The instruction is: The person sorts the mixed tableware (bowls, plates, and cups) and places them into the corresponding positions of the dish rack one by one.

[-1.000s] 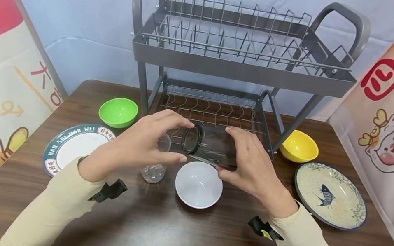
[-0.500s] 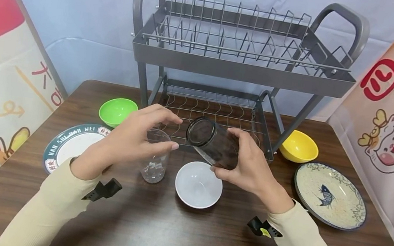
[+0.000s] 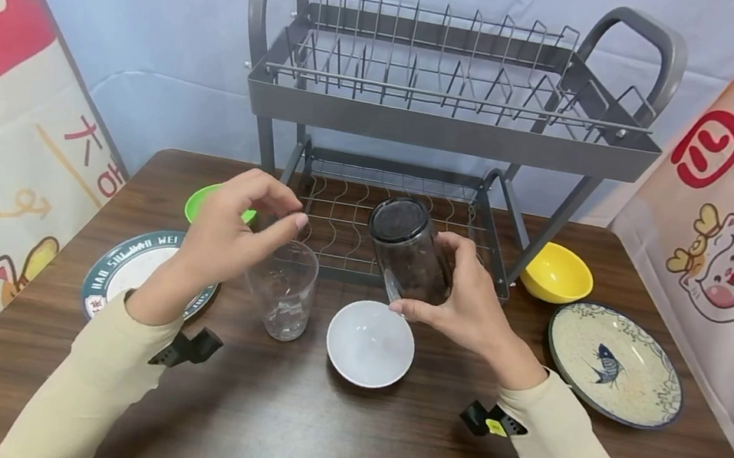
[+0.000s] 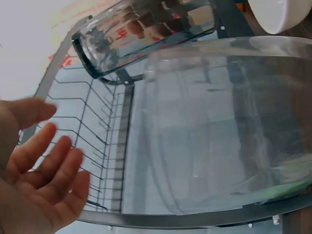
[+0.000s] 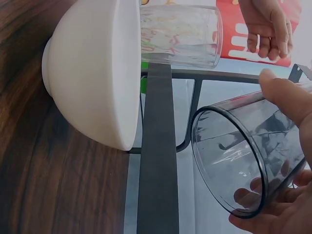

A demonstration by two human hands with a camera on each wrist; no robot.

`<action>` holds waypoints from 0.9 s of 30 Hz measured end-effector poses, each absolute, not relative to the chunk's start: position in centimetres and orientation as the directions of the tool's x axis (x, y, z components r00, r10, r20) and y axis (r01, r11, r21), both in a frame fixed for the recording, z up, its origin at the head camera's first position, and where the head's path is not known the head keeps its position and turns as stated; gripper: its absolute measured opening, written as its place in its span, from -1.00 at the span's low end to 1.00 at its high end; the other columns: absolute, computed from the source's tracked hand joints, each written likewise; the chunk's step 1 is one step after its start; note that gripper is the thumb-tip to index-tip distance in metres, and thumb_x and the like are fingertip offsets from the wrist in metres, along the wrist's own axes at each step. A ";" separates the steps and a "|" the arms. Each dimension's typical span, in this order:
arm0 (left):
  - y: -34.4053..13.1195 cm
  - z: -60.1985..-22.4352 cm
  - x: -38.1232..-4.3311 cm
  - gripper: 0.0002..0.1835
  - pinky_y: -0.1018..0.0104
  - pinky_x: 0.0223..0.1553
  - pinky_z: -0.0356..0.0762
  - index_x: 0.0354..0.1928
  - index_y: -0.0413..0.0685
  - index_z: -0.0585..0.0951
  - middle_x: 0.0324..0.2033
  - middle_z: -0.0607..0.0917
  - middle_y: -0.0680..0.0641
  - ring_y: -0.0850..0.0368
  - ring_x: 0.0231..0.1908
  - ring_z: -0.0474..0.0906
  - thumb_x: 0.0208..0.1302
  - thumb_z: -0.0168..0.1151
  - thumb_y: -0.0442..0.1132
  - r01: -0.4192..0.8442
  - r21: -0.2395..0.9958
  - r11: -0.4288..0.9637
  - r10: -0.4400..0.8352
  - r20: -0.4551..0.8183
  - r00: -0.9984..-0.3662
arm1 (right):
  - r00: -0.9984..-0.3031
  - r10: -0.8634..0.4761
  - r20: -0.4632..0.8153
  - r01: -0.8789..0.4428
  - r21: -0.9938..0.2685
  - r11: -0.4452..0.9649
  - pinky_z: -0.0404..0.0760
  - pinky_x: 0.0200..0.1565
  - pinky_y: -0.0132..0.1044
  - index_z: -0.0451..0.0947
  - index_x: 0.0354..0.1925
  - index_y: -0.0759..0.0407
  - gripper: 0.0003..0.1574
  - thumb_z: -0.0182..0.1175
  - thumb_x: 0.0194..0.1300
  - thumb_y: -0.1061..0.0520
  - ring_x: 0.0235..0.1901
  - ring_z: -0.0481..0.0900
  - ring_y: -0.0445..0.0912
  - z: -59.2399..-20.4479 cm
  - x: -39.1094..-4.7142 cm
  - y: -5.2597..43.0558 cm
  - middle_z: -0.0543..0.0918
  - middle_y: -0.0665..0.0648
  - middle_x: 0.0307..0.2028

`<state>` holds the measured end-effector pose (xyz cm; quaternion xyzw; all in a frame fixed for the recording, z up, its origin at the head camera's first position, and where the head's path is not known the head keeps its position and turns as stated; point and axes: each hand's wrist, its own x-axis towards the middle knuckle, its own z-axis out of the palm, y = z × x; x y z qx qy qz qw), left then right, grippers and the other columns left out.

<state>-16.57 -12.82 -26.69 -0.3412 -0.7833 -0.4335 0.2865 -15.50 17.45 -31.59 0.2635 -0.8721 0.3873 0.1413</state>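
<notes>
My right hand [image 3: 478, 306] holds a dark tinted drinking glass [image 3: 405, 253] by its side, above and behind the white bowl [image 3: 370, 345]. The glass is tilted, base up, and its open rim [image 5: 229, 161] faces down toward the table in the right wrist view. My left hand [image 3: 228, 222], fingers loosely bent and holding nothing, hovers near the top of a clear plastic cup [image 3: 289, 292]. That cup stands upright on the table, left of the bowl. In the left wrist view the clear cup [image 4: 219, 126] fills much of the picture, and the fingers [image 4: 61, 168] are apart from it.
A grey two-tier dish rack [image 3: 449, 131] stands at the back. A green bowl [image 3: 200, 201] and a green-rimmed plate [image 3: 148, 254] lie on the left, partly behind my left hand. A yellow bowl [image 3: 559, 274] and a fish-patterned plate [image 3: 640, 373] are on the right.
The dark glass has turned from lying sideways between both hands to base up in my right hand. My left hand has moved away to the left, over the clear cup.
</notes>
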 end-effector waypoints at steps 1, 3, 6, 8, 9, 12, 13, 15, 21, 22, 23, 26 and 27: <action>-12.9 -26.7 -16.7 -0.91 0.42 -0.36 0.43 -0.39 -0.20 0.60 -0.45 0.61 0.03 0.20 -0.40 0.51 0.04 0.33 -0.43 0.778 0.491 0.393 0.247 0.758 -0.604 | -0.827 -0.348 0.442 -0.562 -0.611 0.558 0.45 -0.06 0.00 0.06 0.20 0.32 0.28 0.62 -0.37 0.08 -0.04 0.41 0.06 -31.6 -15.5 17.5 0.39 0.26 0.00; -13.1 -26.9 -16.9 -0.94 0.45 -0.39 0.45 -0.43 -0.22 0.60 -0.50 0.61 0.02 0.23 -0.45 0.51 0.06 0.30 -0.45 0.761 0.516 0.393 0.168 0.774 -0.611 | -0.836 -0.343 0.427 -0.548 -0.630 0.550 0.46 -0.06 -0.03 0.05 0.21 0.31 0.25 0.60 -0.32 0.07 -0.06 0.43 0.04 -31.5 -15.7 17.5 0.39 0.25 -0.01; -13.4 -27.0 -17.3 -0.95 0.45 -0.39 0.46 -0.44 -0.25 0.58 -0.55 0.59 0.00 0.25 -0.49 0.48 0.07 0.28 -0.46 0.723 0.581 0.373 0.070 0.760 -0.647 | -0.845 -0.336 0.417 -0.535 -0.651 0.539 0.46 -0.06 -0.05 0.05 0.20 0.31 0.21 0.58 -0.27 0.07 -0.07 0.45 0.02 -31.5 -15.8 17.6 0.39 0.24 -0.01; -13.6 -27.1 -17.6 -0.93 0.45 -0.38 0.46 -0.41 -0.28 0.56 -0.53 0.57 -0.02 0.24 -0.48 0.47 0.07 0.28 -0.45 0.692 0.622 0.367 0.027 0.736 -0.676 | -0.847 -0.332 0.416 -0.532 -0.660 0.531 0.46 -0.04 -0.05 0.05 0.20 0.30 0.20 0.58 -0.27 0.09 -0.06 0.45 0.02 -31.4 -15.9 17.7 0.40 0.23 -0.01; -13.6 -27.1 -17.7 -0.90 0.45 -0.37 0.45 -0.38 -0.30 0.54 -0.51 0.56 -0.02 0.23 -0.45 0.47 0.08 0.28 -0.44 0.673 0.642 0.367 0.007 0.722 -0.692 | -0.848 -0.330 0.415 -0.530 -0.665 0.526 0.46 -0.04 -0.05 0.04 0.20 0.30 0.20 0.57 -0.26 0.10 -0.06 0.46 0.02 -31.4 -15.9 17.7 0.40 0.23 -0.01; -13.7 -27.4 -18.0 -0.77 0.42 -0.33 0.45 -0.28 -0.34 0.43 -0.43 0.50 -0.04 0.18 -0.37 0.45 0.07 0.29 -0.43 0.617 0.694 0.370 -0.052 0.679 -0.732 | -0.855 -0.328 0.401 -0.518 -0.681 0.518 0.46 -0.05 -0.05 0.02 0.22 0.28 0.21 0.57 -0.25 0.11 -0.08 0.46 0.02 -31.4 -16.0 17.9 0.38 0.23 -0.01; -13.8 -27.6 -18.1 -0.72 0.42 -0.31 0.44 -0.24 -0.34 0.40 -0.40 0.48 -0.04 0.16 -0.33 0.44 0.06 0.29 -0.43 0.598 0.709 0.374 -0.070 0.664 -0.744 | -0.859 -0.328 0.394 -0.512 -0.688 0.514 0.47 -0.06 -0.06 0.01 0.23 0.27 0.22 0.56 -0.25 0.11 -0.09 0.47 0.01 -31.4 -16.1 17.9 0.38 0.23 -0.01; -13.7 -27.9 -18.4 -0.63 0.39 -0.26 0.43 -0.14 -0.32 0.35 -0.33 0.46 -0.07 0.14 -0.27 0.43 0.06 0.29 -0.42 0.561 0.735 0.381 -0.098 0.635 -0.766 | -0.867 -0.327 0.376 -0.497 -0.703 0.510 0.47 -0.08 -0.06 0.01 0.25 0.25 0.21 0.55 -0.22 0.09 -0.09 0.46 0.01 -31.4 -16.2 17.9 0.38 0.22 0.00; -13.7 -28.4 -19.0 -0.44 0.27 -0.16 0.41 0.16 -0.25 0.32 -0.10 0.47 -0.14 0.08 -0.12 0.43 0.11 0.25 -0.33 0.483 0.748 0.455 -0.090 0.579 -0.810 | -0.891 -0.315 0.327 -0.449 -0.740 0.501 0.50 -0.10 -0.04 0.06 0.26 0.23 0.11 0.50 -0.12 0.06 -0.06 0.46 0.02 -31.3 -16.8 18.1 0.41 0.19 0.01; -13.7 -28.4 -19.1 -0.44 0.26 -0.15 0.41 0.18 -0.23 0.32 -0.08 0.48 -0.14 0.08 -0.11 0.44 0.13 0.25 -0.31 0.472 0.748 0.465 -0.084 0.569 -0.818 | -0.894 -0.310 0.323 -0.442 -0.744 0.501 0.50 -0.10 -0.04 0.06 0.25 0.23 0.10 0.49 -0.12 0.07 -0.06 0.46 0.02 -31.3 -16.8 18.1 0.42 0.18 0.01; -13.7 -28.5 -19.2 -0.43 0.25 -0.15 0.42 0.20 -0.20 0.33 -0.06 0.49 -0.14 0.08 -0.10 0.45 0.14 0.25 -0.30 0.463 0.751 0.471 -0.078 0.559 -0.826 | -0.898 -0.305 0.318 -0.435 -0.750 0.499 0.50 -0.10 -0.04 0.07 0.25 0.24 0.09 0.49 -0.11 0.07 -0.06 0.46 0.02 -31.3 -16.9 18.1 0.42 0.19 0.00; -13.8 -28.6 -19.6 -0.43 0.27 -0.15 0.45 0.22 -0.15 0.35 -0.05 0.51 -0.12 0.10 -0.11 0.48 0.15 0.24 -0.27 0.439 0.758 0.482 -0.065 0.531 -0.845 | -0.906 -0.289 0.309 -0.418 -0.758 0.501 0.50 -0.11 -0.06 0.09 0.24 0.24 0.07 0.49 -0.11 0.07 -0.08 0.46 0.01 -31.4 -17.0 18.3 0.42 0.18 -0.03; -13.9 -28.7 -19.7 -0.43 0.27 -0.16 0.46 0.22 -0.15 0.34 -0.05 0.52 -0.12 0.10 -0.12 0.48 0.15 0.24 -0.28 0.437 0.761 0.480 -0.062 0.526 -0.848 | -0.908 -0.285 0.308 -0.415 -0.760 0.500 0.50 -0.11 -0.06 0.10 0.23 0.24 0.06 0.49 -0.11 0.07 -0.09 0.46 0.00 -31.5 -17.1 18.3 0.42 0.18 -0.03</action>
